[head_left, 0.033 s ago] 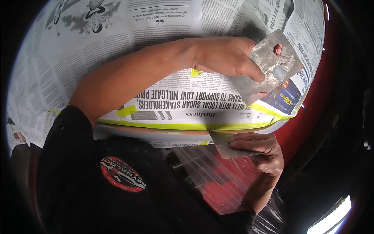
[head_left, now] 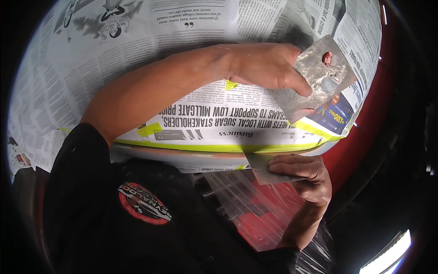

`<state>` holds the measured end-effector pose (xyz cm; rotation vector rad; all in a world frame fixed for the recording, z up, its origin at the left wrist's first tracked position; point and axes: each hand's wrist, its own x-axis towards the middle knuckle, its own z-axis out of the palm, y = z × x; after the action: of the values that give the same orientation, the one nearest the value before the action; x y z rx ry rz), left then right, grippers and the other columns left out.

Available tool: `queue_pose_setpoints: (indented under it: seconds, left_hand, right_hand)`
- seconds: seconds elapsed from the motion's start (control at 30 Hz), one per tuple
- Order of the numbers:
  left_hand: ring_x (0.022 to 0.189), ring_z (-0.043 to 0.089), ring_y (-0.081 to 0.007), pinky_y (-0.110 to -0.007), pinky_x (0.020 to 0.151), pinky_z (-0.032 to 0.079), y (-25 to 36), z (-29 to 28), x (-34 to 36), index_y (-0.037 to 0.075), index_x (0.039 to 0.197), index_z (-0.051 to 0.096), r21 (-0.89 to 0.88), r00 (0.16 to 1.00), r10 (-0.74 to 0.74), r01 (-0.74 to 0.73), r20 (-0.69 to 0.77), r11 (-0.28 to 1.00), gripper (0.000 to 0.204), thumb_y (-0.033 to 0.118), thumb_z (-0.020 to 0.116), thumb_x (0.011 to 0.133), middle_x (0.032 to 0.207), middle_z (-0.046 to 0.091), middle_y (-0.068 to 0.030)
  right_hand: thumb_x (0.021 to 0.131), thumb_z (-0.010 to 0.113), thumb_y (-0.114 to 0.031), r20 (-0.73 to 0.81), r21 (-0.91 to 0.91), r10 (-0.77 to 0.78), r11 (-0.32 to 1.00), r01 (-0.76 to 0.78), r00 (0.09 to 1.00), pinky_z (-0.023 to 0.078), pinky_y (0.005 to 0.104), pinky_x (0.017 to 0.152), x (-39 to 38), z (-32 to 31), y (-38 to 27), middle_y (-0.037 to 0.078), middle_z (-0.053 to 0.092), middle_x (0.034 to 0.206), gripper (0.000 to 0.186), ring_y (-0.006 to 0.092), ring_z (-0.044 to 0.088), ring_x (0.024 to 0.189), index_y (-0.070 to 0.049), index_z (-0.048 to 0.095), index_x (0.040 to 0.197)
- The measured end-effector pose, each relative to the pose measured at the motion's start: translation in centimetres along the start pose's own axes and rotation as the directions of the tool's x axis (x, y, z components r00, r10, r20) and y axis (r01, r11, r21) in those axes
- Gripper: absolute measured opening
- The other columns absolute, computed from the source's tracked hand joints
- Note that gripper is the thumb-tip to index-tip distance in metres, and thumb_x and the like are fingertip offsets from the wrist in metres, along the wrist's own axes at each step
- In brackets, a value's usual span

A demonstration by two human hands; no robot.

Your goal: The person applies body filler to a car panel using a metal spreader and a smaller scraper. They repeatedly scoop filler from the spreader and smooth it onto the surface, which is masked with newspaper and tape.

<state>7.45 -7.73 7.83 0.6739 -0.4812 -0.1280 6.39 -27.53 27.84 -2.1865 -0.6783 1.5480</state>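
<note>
My left hand [head_left: 267, 66] is closed on the edge of a flat grey metal plate [head_left: 303, 75], thumb on top and fingers underneath. On the plate sit a small glossy red dab [head_left: 327, 58] and a smooth grey patch [head_left: 330, 83]. Lower down, my right hand [head_left: 305, 176] grips a thin flat metal spreader [head_left: 263, 170], fingers laid along its face. The spreader's upper corner meets a narrow exposed strip of car panel [head_left: 200, 158] below yellow masking tape [head_left: 200, 148]. My right thumb is hidden.
Newspaper sheets [head_left: 191, 73] cover the curved bodywork beyond the tape. Below the strip hangs clear plastic sheeting [head_left: 255, 205] over red parts. Red bodywork [head_left: 378, 91] curves down at the right. A bright light [head_left: 388, 253] shines at the lower right.
</note>
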Motion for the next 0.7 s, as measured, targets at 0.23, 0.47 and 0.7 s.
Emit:
queue_pose_setpoints:
  seconds: [0.23,0.47,0.7]
  left_hand:
    - [0.098,0.060,-0.0128,-0.029,0.089,0.047,0.3,0.1,0.1,0.000,0.121,0.062,0.025,0.998,-0.067,0.067,-0.004,0.997,0.035,0.017,0.065,0.090,0.110,0.068,-0.0066]
    - [0.100,0.061,-0.0130,-0.029,0.091,0.047,0.2,0.3,0.1,0.000,0.122,0.062,-0.032,1.000,0.014,-0.014,-0.006,0.999,0.036,0.017,0.067,0.090,0.110,0.069,-0.0068]
    - [0.100,0.061,-0.0125,-0.028,0.092,0.046,0.2,0.2,0.1,0.000,0.123,0.061,0.009,1.000,-0.018,0.018,-0.011,1.000,0.037,0.016,0.067,0.090,0.113,0.068,-0.0068]
  right_hand:
    - [0.053,0.056,0.006,-0.017,0.009,-0.012,1.000,0.012,1.000,0.049,0.0368,0.094,0.5,0.4,-0.3,0.018,0.070,0.110,0.061,0.0332,0.068,0.104,0.002,0.070,0.112]
    - [0.052,0.058,0.010,-0.069,-0.022,-0.030,0.999,0.029,0.997,0.050,0.0355,0.092,1.8,2.2,-0.1,0.015,0.071,0.108,0.062,0.0316,0.068,0.104,-0.001,0.071,0.112]
    - [0.049,0.060,0.007,-0.137,-0.238,-0.032,0.971,-0.001,0.990,0.051,0.0385,0.094,-0.4,2.5,-1.0,0.013,0.071,0.108,0.066,0.0339,0.067,0.106,-0.004,0.071,0.113]
